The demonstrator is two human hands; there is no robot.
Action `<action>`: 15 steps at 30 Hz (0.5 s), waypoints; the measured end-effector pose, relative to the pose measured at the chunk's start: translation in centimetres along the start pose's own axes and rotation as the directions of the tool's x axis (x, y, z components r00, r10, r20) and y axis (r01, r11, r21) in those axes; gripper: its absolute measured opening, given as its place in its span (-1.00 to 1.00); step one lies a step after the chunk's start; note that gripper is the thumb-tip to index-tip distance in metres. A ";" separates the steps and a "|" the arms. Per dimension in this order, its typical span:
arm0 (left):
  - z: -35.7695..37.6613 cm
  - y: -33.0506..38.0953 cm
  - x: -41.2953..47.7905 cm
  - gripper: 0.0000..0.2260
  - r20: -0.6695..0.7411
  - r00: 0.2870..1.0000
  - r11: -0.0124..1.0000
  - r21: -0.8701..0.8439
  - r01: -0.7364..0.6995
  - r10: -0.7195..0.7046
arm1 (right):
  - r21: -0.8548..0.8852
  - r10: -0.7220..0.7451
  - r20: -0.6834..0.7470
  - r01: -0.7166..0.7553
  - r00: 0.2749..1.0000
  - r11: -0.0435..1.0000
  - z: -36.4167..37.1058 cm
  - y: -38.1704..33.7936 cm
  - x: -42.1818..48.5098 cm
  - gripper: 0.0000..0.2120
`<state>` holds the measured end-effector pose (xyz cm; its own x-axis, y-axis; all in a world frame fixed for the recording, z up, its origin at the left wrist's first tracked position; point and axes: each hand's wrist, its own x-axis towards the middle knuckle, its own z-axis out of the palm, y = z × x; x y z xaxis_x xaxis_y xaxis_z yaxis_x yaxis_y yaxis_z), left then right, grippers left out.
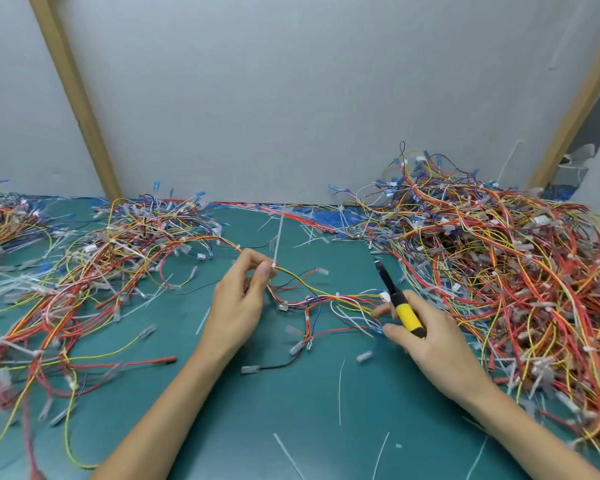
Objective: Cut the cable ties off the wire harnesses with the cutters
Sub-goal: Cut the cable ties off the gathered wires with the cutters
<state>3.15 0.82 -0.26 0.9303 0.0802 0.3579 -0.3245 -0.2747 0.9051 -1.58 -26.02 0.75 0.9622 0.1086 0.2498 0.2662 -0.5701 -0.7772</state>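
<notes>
My left hand (238, 303) pinches a wire harness (312, 296) of red, yellow, blue and black wires just left of a white cable tie (277, 247), whose long tail sticks upward. The harness stretches rightward across the green mat to my right hand (430, 341). That hand grips the cutters (397, 299) by the yellow and black handle, the dark jaws pointing up and left, about a hand's width right of the tie. Whether the jaws are apart is unclear.
A tall heap of tangled harnesses (499, 258) fills the right side. Another spread of harnesses (84, 271) covers the left. Cut white tie pieces (340, 389) lie scattered on the green mat (257, 410). A grey wall with wooden battens stands behind.
</notes>
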 end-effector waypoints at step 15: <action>0.8 -0.9 -0.1 -0.84 0.090 0.995 0.990 0.126 -0.059 0.048 | -0.613 -0.095 0.191 0.194 0.977 0.766 -1.6 -2.2 3.1 -0.79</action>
<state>3.54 0.28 -1.31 0.9252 -0.0195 0.3789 -0.3550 -0.3973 0.8462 0.67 -25.74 4.19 0.9259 0.3158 0.2071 0.3551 -0.9147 -0.1928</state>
